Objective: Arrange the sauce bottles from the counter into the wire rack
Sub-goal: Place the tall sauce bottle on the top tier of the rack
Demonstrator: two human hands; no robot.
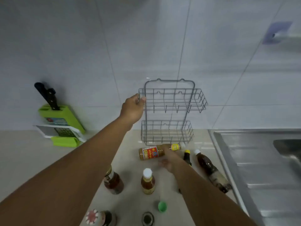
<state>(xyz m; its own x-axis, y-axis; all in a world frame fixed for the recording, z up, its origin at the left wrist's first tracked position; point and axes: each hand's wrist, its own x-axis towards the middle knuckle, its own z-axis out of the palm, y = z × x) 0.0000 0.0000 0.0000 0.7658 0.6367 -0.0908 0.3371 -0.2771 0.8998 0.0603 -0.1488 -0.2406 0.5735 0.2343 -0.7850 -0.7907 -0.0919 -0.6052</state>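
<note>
A grey two-tier wire rack (169,97) stands against the tiled wall with both shelves bare. My left hand (132,108) grips the left end of its upper shelf. My right hand (169,158) rests on a tan sauce bottle with a red label (150,153) that lies on its side in front of the rack. Two dark bottles, one with a yellow cap (187,156) and one long with a white cap (210,170), lie to the right. A white-capped orange bottle (147,181) and a brown jar-like bottle (113,181) stand nearer me.
A green knife block (60,116) with black-handled knives and a grater stands at the left by the wall. A steel sink (260,160) fills the right side. A green cap (162,206), a dark round lid (147,218) and a patterned-lid bottle (97,217) sit at the front edge.
</note>
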